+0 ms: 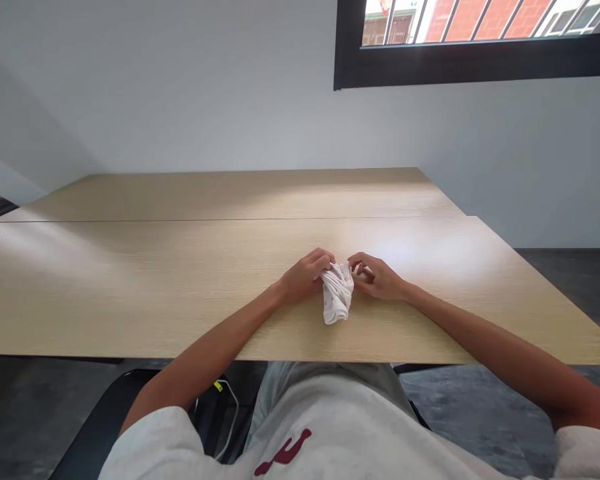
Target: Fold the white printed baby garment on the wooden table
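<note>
"So, reading left to right, what shows?"

"Pale wood-grain tabletop (105, 287) stretches well beyond the left arm, giving that side the most room. Below its front edge sit a black chair (97, 430) and a white cable (236, 413) with a yellow tag (218, 386), too small to read."

"Any brand on the clothing?"

"Only a maroon mark (285, 455) on the person's pale shirt (365, 427), its meaning unclear."

"And the hands?"

"Fingers of the left hand (307, 275) pinch the upper left of a crumpled white cloth (337, 293), held between both hands near the front edge. At its upper right, the right hand (377, 277) curls in, fingertips narrowly spaced; whether they grip fabric, one cannot tell."

"Farther right?"

"A black-framed window (460, 63) above; below, the table's slanting side edge, with less room than on the left."
</note>
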Motion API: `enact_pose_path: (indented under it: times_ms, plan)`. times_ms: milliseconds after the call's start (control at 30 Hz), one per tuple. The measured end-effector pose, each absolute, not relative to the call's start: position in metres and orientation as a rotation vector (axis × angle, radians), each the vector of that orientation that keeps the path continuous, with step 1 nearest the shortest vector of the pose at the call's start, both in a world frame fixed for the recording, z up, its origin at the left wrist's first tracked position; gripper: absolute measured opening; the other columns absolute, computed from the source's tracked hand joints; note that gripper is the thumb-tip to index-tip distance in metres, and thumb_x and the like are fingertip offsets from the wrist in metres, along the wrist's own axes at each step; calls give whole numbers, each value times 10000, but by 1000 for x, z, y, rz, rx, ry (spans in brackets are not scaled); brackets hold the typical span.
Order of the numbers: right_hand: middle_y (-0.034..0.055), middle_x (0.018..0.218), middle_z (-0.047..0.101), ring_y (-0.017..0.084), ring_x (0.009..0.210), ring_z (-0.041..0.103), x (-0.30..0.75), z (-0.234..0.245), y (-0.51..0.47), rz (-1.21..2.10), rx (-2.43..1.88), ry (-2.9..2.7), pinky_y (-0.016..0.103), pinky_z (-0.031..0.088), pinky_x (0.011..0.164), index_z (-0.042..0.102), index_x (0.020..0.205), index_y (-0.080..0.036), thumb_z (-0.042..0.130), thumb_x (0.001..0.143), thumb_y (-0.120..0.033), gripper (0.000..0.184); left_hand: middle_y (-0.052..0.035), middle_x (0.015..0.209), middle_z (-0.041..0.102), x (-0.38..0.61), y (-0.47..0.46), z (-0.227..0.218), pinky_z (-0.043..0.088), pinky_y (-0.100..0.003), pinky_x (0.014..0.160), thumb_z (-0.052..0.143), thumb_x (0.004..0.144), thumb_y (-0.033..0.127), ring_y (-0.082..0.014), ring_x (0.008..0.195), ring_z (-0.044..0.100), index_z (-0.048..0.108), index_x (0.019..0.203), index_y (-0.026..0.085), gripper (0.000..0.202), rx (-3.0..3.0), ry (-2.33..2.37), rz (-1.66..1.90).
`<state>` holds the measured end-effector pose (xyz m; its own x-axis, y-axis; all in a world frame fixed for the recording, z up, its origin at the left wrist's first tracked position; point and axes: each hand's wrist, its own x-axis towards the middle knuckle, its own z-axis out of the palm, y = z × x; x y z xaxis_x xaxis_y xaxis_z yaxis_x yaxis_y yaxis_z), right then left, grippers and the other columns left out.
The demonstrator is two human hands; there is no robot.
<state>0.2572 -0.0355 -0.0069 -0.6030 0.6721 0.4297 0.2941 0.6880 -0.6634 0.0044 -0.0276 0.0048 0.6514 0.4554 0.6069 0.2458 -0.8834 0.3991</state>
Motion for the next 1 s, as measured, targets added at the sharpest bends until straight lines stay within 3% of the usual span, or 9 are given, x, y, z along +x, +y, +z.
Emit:
enact_pose_path:
  times_ms: [300, 433, 600, 733, 833, 900, 1000]
  plan:
    - [80, 1083, 642, 133, 795, 581, 256, -10, -33, 758, -693, -2165, 283, 504, 735, 548, 973, -197, 663, 873, -285, 175, -106, 1032, 623, 3, -27, 5, 532, -304, 804, 565, 873, 151, -184, 945, 603, 462, 848, 196, 115, 2587, 578, 1049]
    - [109, 1060, 653, 154, 860, 633, 252, -8, -33, 713, -613, -2178, 277, 529, 749, 620, 1074, -166, 619, 900, -295, 216, -100, 1053, 628, 1, -32, 9, 537, -285, 841, 559, 903, 185, -178, 978, 627, 533, 917, 188, 29, 2584, 589, 1038]
    - [144, 1235, 604, 189, 1089, 603, 249, -7, -24, 605, -552, -2430, 295, 464, 989, 684, 1019, -146, 692, 871, -358, 258, -71, 1083, 645, -10, -20, 4, 542, -277, 817, 564, 877, 183, -186, 976, 651, 564, 884, 207, 25, 2637, 600, 1029]
    - [104, 1231, 621, 167, 1124, 586, 251, -11, -16, 565, -653, -2517, 277, 425, 1027, 660, 1062, -189, 604, 943, -349, 207, -40, 1081, 671, -16, -7, 4, 559, -314, 774, 562, 847, 225, -214, 927, 673, 594, 969, 274, 136, 2604, 587, 911]
    - [96, 1146, 644, 166, 1041, 605, 254, -9, -20, 549, -690, -2529, 269, 455, 947, 662, 1032, -196, 562, 959, -352, 199, -36, 1118, 671, -17, -10, 17, 547, -314, 815, 587, 833, 267, -217, 944, 663, 610, 1065, 289, 234, 2550, 551, 687]
    - [89, 1031, 649, 145, 851, 614, 257, -3, -27, 610, -719, -2520, 247, 477, 784, 666, 965, -184, 559, 954, -378, 222, -51, 1115, 669, -18, -16, 30, 525, -307, 848, 604, 836, 295, -212, 949, 645, 623, 1075, 253, 243, 2508, 533, 530]
    - [24, 710, 547, 109, 578, 480, 261, 10, -35, 679, -650, -2488, 241, 382, 563, 612, 751, -162, 548, 944, -422, 330, -64, 966, 653, -21, -21, 48, 486, -289, 801, 624, 841, 384, -185, 842, 590, 622, 968, 176, 243, 2455, 516, 497]
